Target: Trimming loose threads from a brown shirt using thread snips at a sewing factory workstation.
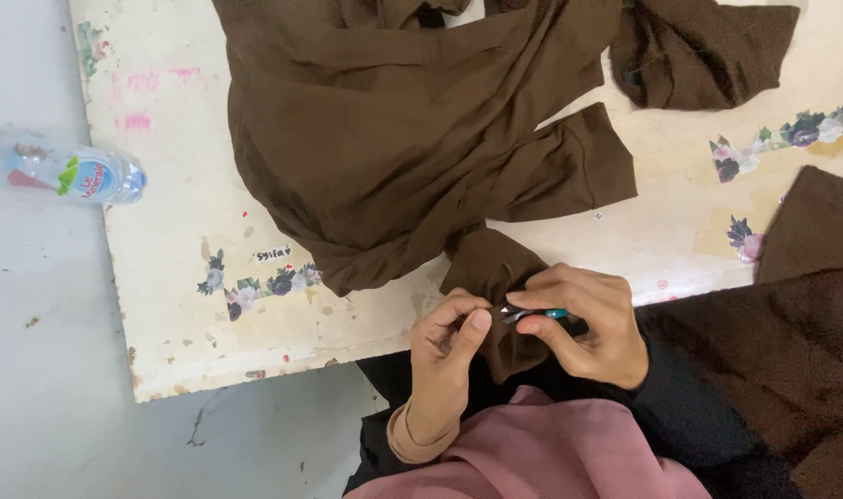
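A large brown garment (pixel 394 129) lies crumpled across a worn cream board (pixel 181 277). One end of it (pixel 486 263) hangs over the board's near edge between my hands. My left hand (pixel 445 346) pinches that brown fabric with thumb and fingers. My right hand (pixel 588 323) grips a small metal thread snipper with a teal handle (pixel 532 315), its tip right at the fabric by my left thumb. Part of the fabric end is hidden behind both hands.
A plastic water bottle (pixel 70 174) lies on the grey floor left of the board. Flower stickers (pixel 255 286) mark the board's surface. Another brown piece (pixel 708 51) lies at the top right, and dark brown cloth with a button (pixel 810 314) sits at the right.
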